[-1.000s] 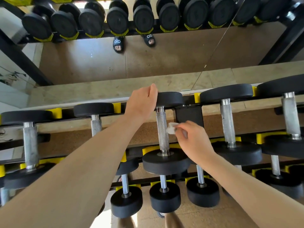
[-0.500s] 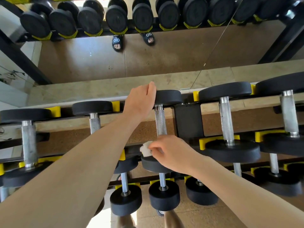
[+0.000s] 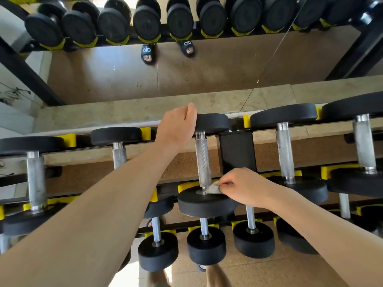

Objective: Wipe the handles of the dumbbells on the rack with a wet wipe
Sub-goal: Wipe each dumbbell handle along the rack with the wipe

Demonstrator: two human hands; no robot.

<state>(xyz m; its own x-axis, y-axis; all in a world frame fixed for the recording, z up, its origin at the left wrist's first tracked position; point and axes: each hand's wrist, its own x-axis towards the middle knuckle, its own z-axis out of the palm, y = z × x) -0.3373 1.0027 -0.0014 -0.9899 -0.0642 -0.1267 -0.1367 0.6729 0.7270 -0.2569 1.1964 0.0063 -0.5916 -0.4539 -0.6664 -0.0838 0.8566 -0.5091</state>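
A black dumbbell with a knurled silver handle [image 3: 202,160] lies on the top tier of the rack, in the middle of the view. My left hand [image 3: 176,129] grips its far head [image 3: 213,123] from the left side. My right hand [image 3: 246,188] pinches a small white wet wipe [image 3: 213,189] against the near end of that handle, just above the near head [image 3: 205,203].
More dumbbells line the top tier, such as the one on the left [image 3: 35,175] and the one on the right [image 3: 285,152]. Smaller ones [image 3: 206,244] sit on the lower tier. A black rack bracket [image 3: 237,150] stands right of the handle. A wall mirror [image 3: 186,69] rises behind the rack.
My right hand has carried the wipe down the handle from its middle to its near end, passing to the left side and back to the right. My left hand has stayed on the far head.
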